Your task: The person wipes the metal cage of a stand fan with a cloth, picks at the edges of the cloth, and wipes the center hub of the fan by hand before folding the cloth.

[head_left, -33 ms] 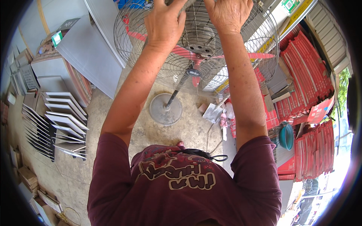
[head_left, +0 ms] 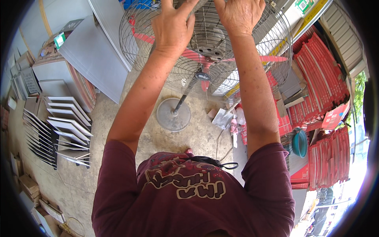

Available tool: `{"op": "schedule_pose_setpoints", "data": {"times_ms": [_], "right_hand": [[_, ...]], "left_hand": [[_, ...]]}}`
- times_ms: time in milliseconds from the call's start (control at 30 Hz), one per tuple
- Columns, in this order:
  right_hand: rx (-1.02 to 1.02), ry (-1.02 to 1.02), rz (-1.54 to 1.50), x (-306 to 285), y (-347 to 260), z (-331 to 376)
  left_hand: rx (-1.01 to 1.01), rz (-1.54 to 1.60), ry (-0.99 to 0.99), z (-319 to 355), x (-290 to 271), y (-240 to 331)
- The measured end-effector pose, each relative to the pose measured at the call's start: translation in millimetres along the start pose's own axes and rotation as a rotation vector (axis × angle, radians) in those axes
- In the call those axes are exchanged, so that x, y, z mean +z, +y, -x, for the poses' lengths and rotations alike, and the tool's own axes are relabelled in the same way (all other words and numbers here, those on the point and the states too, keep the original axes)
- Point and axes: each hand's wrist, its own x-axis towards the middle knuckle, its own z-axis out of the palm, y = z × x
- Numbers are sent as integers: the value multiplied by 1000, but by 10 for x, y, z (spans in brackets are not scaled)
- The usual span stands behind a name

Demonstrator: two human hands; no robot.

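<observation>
Stained concrete floor (head_left: 152,144) spreads beneath a cluttered storage space with sheets and cartons along both sides. Nearest is the person's maroon printed T-shirt (head_left: 166,205), with both bare forearms stretched forward from its sleeves. The left hand (head_left: 172,31) is at the upper edge of the view, loosely opened, its thumb apart from the index finger; its fingertips are cut off. Right of it, the right hand (head_left: 240,17) shows its back, the thumb and little finger spread to either side. Whether either hand grips anything, I cannot tell.

Both hands appear over the wire cage of a standing fan (head_left: 207,63), which fills the upper middle of the view. Red blades (head_left: 262,58) show through the wires, and a dark pole (head_left: 184,96) runs down to a round grey base (head_left: 173,120).

Beyond, at left, slotted white boards (head_left: 69,126) stand in a row near a large leaning grey panel (head_left: 94,51). At right, flat red cartons (head_left: 319,71) are piled high, with a teal basin (head_left: 300,143) beside the lower stack.
</observation>
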Motion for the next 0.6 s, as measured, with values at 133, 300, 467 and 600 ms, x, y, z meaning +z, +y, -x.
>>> {"op": "schedule_pose_setpoints", "data": {"times_ms": [133,300,467,600], "right_hand": [[26,-8,-23,-22,-14,-5],[17,6,-10,10,-28,-2],[1,18,5,27,0,8],[-5,17,13,31,4,9]], "left_hand": [[-19,2,54,222,139,-11],[-102,32,-81,618,269,-169],[-132,82,-141,922,350,-119],[-129,43,-194,1207,447,-114]]}}
